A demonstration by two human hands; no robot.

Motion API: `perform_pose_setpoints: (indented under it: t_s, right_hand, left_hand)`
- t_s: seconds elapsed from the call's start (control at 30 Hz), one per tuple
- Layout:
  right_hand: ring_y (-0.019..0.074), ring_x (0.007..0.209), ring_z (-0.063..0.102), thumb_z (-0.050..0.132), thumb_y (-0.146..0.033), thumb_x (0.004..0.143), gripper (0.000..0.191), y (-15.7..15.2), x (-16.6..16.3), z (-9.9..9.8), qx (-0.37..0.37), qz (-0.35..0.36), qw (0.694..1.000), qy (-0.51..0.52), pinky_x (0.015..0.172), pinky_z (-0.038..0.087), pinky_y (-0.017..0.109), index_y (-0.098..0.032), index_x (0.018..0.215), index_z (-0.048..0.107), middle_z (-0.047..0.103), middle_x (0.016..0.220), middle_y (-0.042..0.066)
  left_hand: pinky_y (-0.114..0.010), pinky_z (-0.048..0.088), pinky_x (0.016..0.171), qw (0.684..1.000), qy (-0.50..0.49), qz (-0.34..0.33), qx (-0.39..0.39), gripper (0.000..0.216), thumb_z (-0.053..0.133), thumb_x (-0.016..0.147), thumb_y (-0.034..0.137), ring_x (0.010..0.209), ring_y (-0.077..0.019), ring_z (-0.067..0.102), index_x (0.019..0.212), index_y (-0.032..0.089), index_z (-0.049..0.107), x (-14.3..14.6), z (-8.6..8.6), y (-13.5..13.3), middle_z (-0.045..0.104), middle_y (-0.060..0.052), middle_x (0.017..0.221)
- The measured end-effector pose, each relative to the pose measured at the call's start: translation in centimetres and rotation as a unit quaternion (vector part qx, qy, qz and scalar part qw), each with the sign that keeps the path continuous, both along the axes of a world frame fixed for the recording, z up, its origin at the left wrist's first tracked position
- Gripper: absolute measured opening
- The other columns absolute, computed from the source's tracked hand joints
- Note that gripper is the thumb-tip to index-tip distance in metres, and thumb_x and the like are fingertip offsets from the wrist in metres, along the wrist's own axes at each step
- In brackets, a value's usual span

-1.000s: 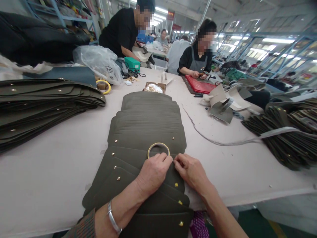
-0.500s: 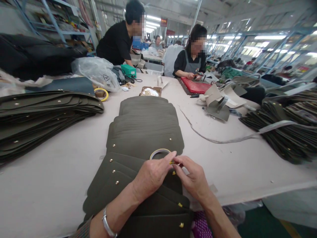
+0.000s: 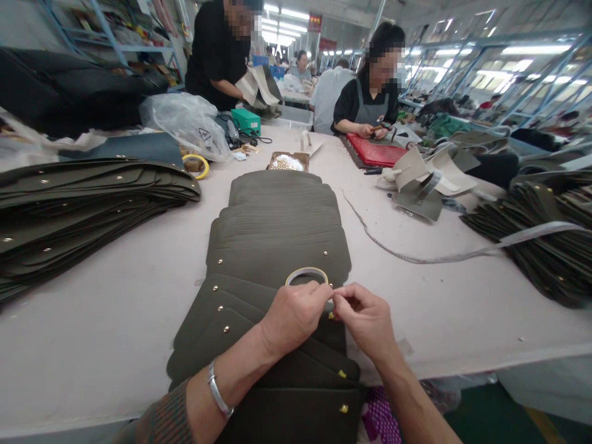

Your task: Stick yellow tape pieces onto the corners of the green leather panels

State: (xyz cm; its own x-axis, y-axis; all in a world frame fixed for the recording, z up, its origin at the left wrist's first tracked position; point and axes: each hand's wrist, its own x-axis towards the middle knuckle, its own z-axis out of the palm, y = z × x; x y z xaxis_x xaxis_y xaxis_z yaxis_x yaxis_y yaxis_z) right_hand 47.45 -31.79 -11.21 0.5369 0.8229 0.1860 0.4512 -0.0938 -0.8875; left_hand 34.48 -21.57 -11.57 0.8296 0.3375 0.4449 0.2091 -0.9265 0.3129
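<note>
Tape roll: the yellow-edged ring (image 3: 306,271) is over the fanned pile, toward the pile's right side; from here I see only its far arc, the rest hidden behind knuckles.
Left hand: the left hand (image 3: 296,313) grips the ring, fingers curled round its near part; a silver bangle (image 3: 219,391) circles the wrist.
Right hand: the right hand (image 3: 367,317) meets the left's fingertips, thumb and forefinger in a narrow pinch; I can't tell whether anything sits between them.
Yellow scraps: one small tab (image 3: 331,315) shows just under the meeting fingers, and two more dot the pile's right side nearer the tabletop's near edge.
Fanned pile: dark olive pieces (image 3: 277,240) overlap from the near edge up the tabletop (image 3: 115,345), gold studs on their left side.
Stud box: an open carton (image 3: 304,161) with small gold bits stands just beyond the pile's far end.
Left edge: a stack of olive pieces (image 3: 83,213), with a second yellow roll (image 3: 203,171) just beyond its tip.
Right edge: another olive bundle (image 3: 531,240), a pale strip (image 3: 416,259) trailing from it.
Far edge: a co-worker in an apron (image 3: 367,102) bends over a red piece (image 3: 377,152).
</note>
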Motion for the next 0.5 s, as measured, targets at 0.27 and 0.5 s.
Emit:
perform_pose_setpoints:
  t_s: [0.27,0.5]
  right_hand:
    - [0.0110,0.043,0.057,0.076,-0.040,0.064,0.027,1.5,1.6,-1.4,-0.028,-0.072,0.956,0.283,0.043,0.052,0.022,-0.015,0.068,0.065,0.061,0.051,-0.002]
    - [0.0141,0.052,0.062,0.075,-0.048,0.067,0.037,0.5,4.6,-2.1,-0.127,-0.006,0.971,0.203,0.053,0.056,0.026,-0.013,0.077,0.070,0.066,0.061,0.002]
  left_hand:
    - [-0.023,0.043,0.061,0.997,-0.068,0.000,0.026,0.025,0.037,0.097,0.019,0.062,-0.0121,0.053,0.080,0.018,0.055,-0.1,-0.7,-0.6,0.056,0.000,0.068]
    - [-0.027,0.045,0.061,0.993,0.091,0.073,0.024,0.015,0.044,0.095,0.018,0.072,-0.0168,0.055,0.084,0.019,0.054,0.1,-1.2,-0.4,0.058,-0.001,0.077]
